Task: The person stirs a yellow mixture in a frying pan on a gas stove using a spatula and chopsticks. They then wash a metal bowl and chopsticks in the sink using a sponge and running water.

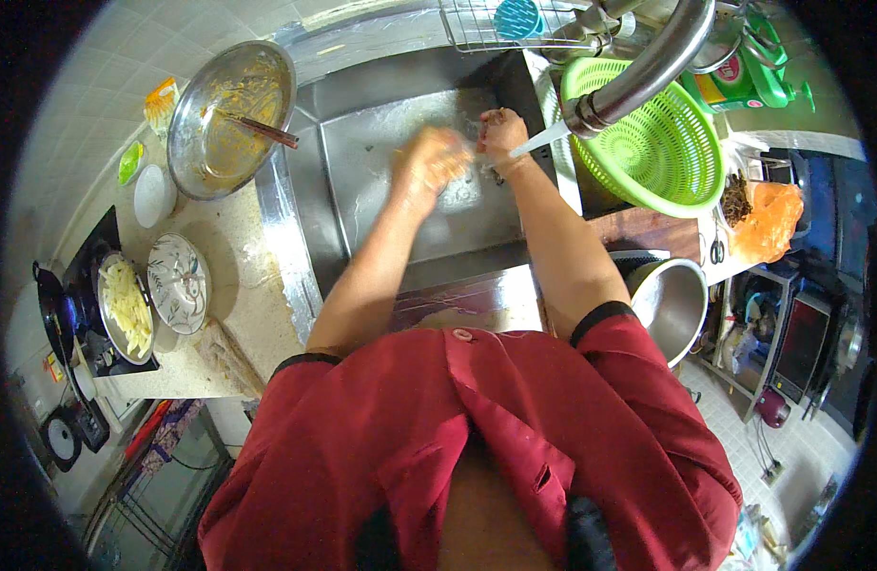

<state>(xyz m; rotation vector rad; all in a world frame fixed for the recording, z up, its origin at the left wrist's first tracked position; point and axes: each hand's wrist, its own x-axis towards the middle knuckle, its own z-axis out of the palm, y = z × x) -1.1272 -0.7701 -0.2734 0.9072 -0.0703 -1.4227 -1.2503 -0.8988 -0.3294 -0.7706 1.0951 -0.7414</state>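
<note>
Both hands are over the stainless steel sink point(381, 235). My left hand point(433, 163) is blurred by motion, fingers pointing towards the right hand; whether it holds anything is unclear. Beside it, my right hand point(503, 135) has its fingers curled in, with something small and brownish at them that I cannot make out. From the metal faucet point(645, 71), a stream of water point(542, 139) runs onto the right wrist. Small dark bits point(497, 175) show just below that hand, and the sink floor is wet.
A green plastic colander point(652, 153) stands right of the sink, near a steel pot point(670, 303) and an orange plastic bag point(770, 221). Leftward are a smeared steel bowl point(231, 153) with chopsticks point(260, 130), a patterned bowl point(178, 284) and a dish of cut pale food point(127, 303).
</note>
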